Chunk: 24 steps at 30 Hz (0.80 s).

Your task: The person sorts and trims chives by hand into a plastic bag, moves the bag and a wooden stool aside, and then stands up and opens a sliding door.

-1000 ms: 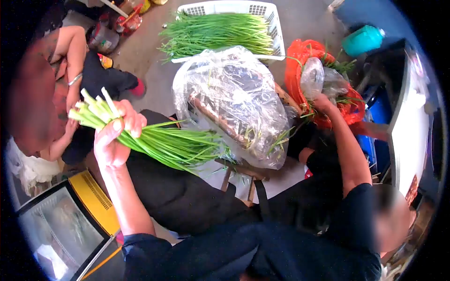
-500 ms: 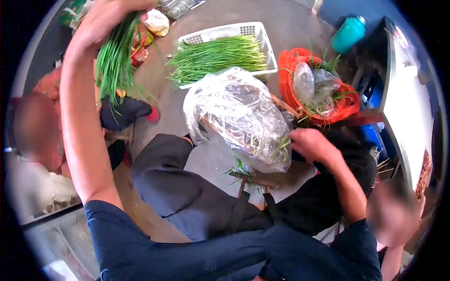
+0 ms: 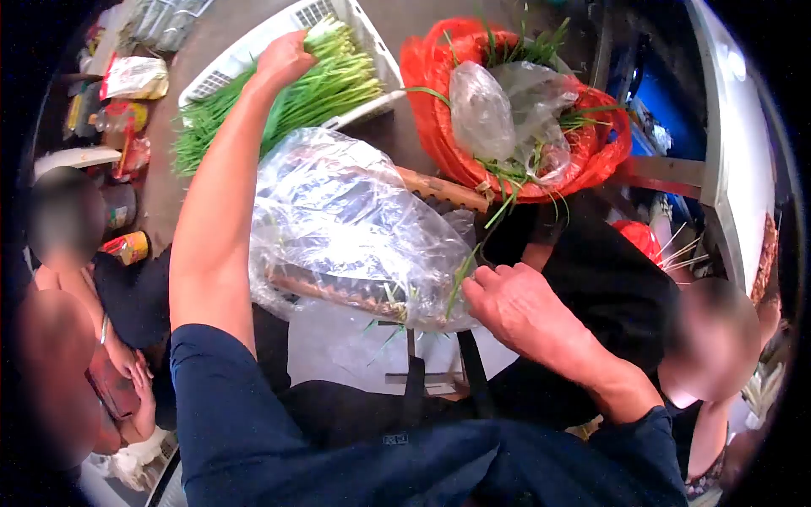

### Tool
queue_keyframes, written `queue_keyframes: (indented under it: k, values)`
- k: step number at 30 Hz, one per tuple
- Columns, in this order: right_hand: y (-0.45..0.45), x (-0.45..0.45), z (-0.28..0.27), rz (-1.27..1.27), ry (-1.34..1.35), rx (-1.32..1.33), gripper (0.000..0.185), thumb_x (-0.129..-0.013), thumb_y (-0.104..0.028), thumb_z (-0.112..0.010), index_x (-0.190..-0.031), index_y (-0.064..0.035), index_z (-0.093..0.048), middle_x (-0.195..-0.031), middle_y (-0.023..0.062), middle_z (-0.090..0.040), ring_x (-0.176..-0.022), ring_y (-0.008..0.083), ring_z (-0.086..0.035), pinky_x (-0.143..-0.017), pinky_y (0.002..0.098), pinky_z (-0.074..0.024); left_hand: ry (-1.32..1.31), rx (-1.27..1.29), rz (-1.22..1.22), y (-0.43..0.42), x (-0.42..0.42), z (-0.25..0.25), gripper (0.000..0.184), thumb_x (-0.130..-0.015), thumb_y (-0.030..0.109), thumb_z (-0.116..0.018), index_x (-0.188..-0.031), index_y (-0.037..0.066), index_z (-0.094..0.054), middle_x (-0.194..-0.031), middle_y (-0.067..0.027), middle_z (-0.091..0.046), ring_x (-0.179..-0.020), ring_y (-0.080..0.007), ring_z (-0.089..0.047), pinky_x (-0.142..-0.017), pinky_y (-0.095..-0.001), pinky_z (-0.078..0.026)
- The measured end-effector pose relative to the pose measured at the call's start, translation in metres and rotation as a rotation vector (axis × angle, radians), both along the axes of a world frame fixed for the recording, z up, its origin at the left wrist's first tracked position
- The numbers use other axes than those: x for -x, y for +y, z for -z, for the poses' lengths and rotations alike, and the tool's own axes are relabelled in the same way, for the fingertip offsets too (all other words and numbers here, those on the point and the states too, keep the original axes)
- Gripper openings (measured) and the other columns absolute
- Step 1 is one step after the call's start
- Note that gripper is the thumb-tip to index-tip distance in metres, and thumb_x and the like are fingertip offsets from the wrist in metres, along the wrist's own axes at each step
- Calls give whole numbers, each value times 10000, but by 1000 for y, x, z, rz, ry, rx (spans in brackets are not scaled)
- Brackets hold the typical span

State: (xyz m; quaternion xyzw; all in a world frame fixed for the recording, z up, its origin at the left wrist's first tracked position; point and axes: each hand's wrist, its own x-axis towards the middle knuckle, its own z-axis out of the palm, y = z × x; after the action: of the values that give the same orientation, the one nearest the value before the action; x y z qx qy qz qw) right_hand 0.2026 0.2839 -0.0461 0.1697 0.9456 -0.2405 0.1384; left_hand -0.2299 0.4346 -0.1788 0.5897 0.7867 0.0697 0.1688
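Observation:
Over the white plastic basket (image 3: 378, 44) at the upper left, my left hand (image 3: 285, 61) is closed round a bunch of green stalks (image 3: 331, 38), whose pale ends show beside the fingers. More green stalks (image 3: 207, 127) lie in the basket. My right hand (image 3: 515, 304) has its fingers curled at the right edge of a clear plastic sheet (image 3: 338, 211) in front of me. Green bits lie on that edge; whether the fingers hold anything is hidden.
A red mesh bag (image 3: 431, 76) with clear plastic and green scraps stands behind my right hand. A wooden bar (image 3: 443, 188) shows by the sheet. Two people sit at the left, one at the right near a white panel (image 3: 735, 135).
My left hand has come down from the upper left with the bunch, onto the basket. My right hand stays by the sheet's right edge. The view has shifted.

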Motion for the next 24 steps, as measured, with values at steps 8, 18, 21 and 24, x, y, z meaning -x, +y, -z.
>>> queue_keyframes:
  k: [8,18,21,24]
  values:
    - [2,1,15,159,77,-7,100,-745,-144,-597,-761,-65,-538,-715,109,-560,-654,288,-616,-554,406,-495,-36,-261,87,-110,-3,-12,781,-745,447,-664,-1313,-41,-442,-1314,-244,-479,-1229,-326,-468,-1021,-385,-374]
    - [7,-12,87,291,-41,-20,373,-798,-360,-668,-767,2,-586,-856,199,-627,-847,362,-625,-721,464,-493,-197,-14,-122,-257,-29,-37,265,-701,255,-641,-764,-2,-618,-704,-137,-625,-648,-246,-596,-626,-354,-461]
    - [-1,-11,127,386,-210,175,455,-799,-416,-672,-829,34,-613,-885,172,-652,-850,304,-640,-731,445,-488,-292,-124,-167,-258,-24,-41,251,-719,249,-631,-750,2,-602,-679,-116,-610,-619,-206,-566,-607,-341,-451]
    - [-17,-11,154,677,-117,802,435,-811,-386,-669,-827,48,-636,-795,107,-658,-730,213,-635,-654,384,-490,-336,-178,-222,-265,-21,-42,230,-749,233,-628,-738,7,-585,-634,-73,-568,-594,-145,-510,-577,-328,-433]
